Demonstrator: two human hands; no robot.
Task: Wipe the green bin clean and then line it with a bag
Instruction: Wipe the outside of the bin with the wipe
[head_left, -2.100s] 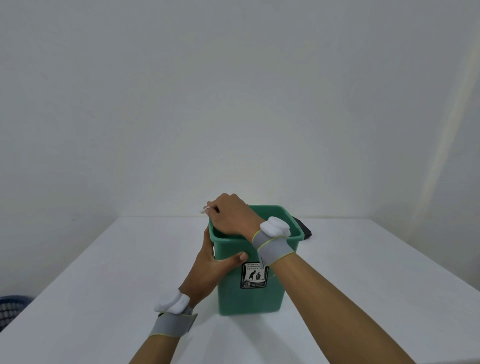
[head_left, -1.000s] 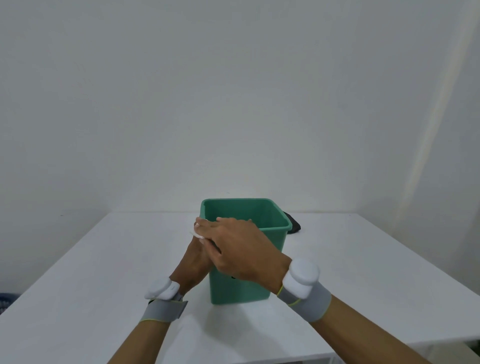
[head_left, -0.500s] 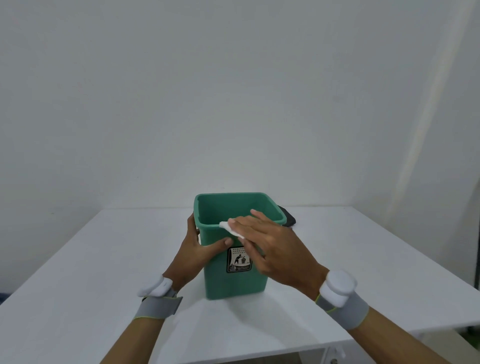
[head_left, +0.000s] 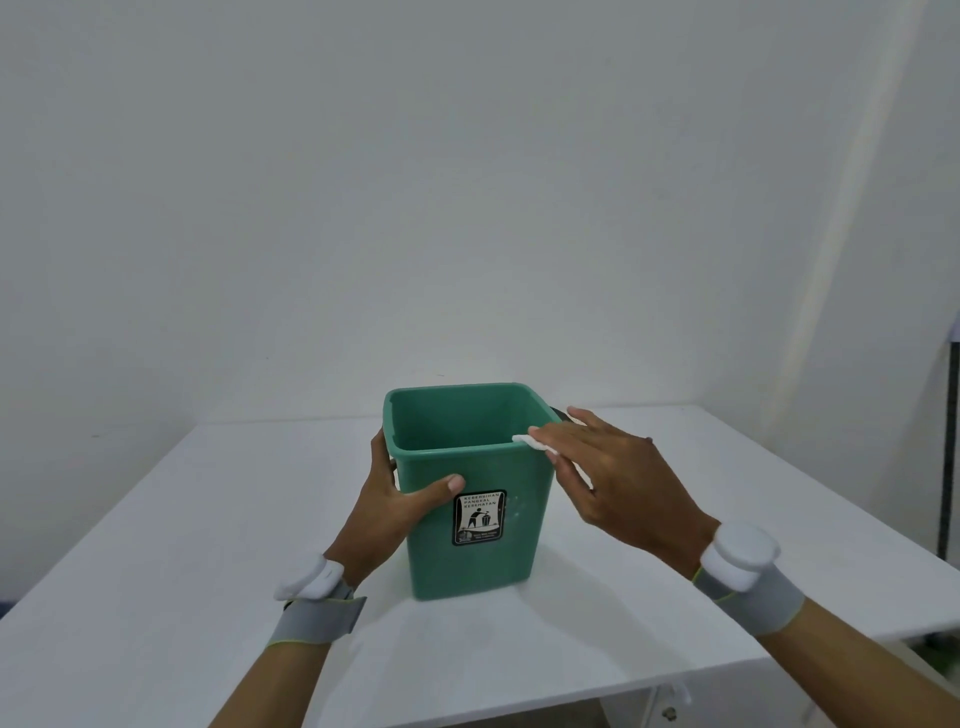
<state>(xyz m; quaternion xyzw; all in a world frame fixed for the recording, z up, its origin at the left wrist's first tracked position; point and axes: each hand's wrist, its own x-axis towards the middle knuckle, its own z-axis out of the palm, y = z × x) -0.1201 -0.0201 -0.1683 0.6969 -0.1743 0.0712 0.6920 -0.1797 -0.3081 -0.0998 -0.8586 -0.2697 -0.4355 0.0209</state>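
Two hands work a green bin (head_left: 470, 525) standing upright on the white table (head_left: 156, 545) between them. The left hand (head_left: 387, 512) grips its near-left corner, thumb across the front. The right hand (head_left: 618, 480), fingers fairly straight, presses a white wipe (head_left: 530, 442) onto the right rim.

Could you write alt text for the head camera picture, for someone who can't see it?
A right hand presses a white wipe on the right rim of an upright green bin on a white table, while the left hand grips its left side.
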